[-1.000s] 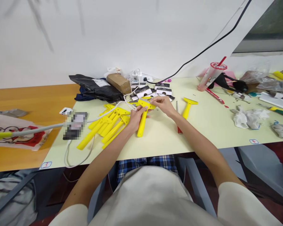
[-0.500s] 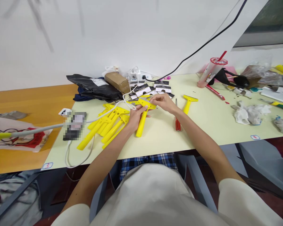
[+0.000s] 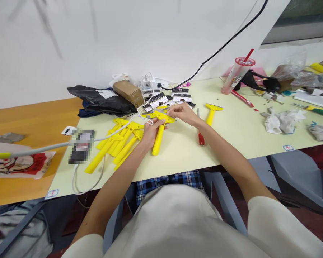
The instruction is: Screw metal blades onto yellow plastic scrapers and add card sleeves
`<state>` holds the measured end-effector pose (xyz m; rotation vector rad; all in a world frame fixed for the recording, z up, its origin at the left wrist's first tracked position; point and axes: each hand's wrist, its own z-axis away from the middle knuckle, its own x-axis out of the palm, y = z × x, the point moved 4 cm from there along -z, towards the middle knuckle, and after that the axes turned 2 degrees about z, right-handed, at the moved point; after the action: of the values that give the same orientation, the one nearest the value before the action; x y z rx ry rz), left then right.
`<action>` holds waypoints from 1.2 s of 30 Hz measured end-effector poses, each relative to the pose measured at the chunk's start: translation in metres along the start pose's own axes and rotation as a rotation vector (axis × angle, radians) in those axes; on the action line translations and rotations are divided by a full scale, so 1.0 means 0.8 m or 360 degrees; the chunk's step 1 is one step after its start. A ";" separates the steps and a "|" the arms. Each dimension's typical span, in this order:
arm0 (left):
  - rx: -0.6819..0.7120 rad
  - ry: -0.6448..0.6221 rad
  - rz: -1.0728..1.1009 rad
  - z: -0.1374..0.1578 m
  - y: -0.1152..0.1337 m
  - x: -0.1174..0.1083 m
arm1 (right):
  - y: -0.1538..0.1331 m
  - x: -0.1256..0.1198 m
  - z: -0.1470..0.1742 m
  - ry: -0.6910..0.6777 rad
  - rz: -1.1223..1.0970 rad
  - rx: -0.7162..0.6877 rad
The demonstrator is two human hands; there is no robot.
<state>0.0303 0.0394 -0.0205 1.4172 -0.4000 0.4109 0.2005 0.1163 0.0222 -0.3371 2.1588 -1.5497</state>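
Observation:
My left hand (image 3: 150, 133) is closed around the neck of a yellow scraper (image 3: 158, 141), whose handle points toward me. At the right side of its head, my right hand (image 3: 185, 113) has its fingers in a pinch. Anything between those fingertips is too small to make out. To the right lie a screwdriver (image 3: 201, 139) with a red handle and another yellow scraper (image 3: 211, 115). Several more yellow scrapers (image 3: 121, 143) are heaped left of my left hand. Behind my hands are black-and-white cards (image 3: 182, 98), partly overlapping.
A white cable (image 3: 110, 136) crosses the scraper heap beside a blurred phone-like object (image 3: 82, 147). Along the wall sit a black plastic bag (image 3: 101, 100), a cardboard box (image 3: 127, 92) and a power strip (image 3: 150, 84). A tall cup (image 3: 237, 76) and crumpled tissues (image 3: 282, 120) are at right.
The whole view has shifted slightly, with the table's things sitting a little further left. Both hands keep nearly the same hold on the scraper, and my right fingers stay at its head.

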 end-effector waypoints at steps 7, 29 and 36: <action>0.0032 0.0002 0.0026 -0.001 0.001 0.002 | -0.006 -0.002 0.001 -0.0062 0.0024 -0.0059; 0.0187 -0.0127 0.0024 0.003 0.015 0.008 | -0.029 -0.003 0.006 -0.0111 -0.0082 -0.0227; 0.0217 -0.0087 0.0057 0.006 0.030 0.005 | -0.010 -0.027 0.000 0.0086 0.0331 -0.0139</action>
<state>0.0214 0.0374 0.0023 1.5586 -0.4489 0.4357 0.2182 0.1234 0.0344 -0.0949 2.2282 -1.3674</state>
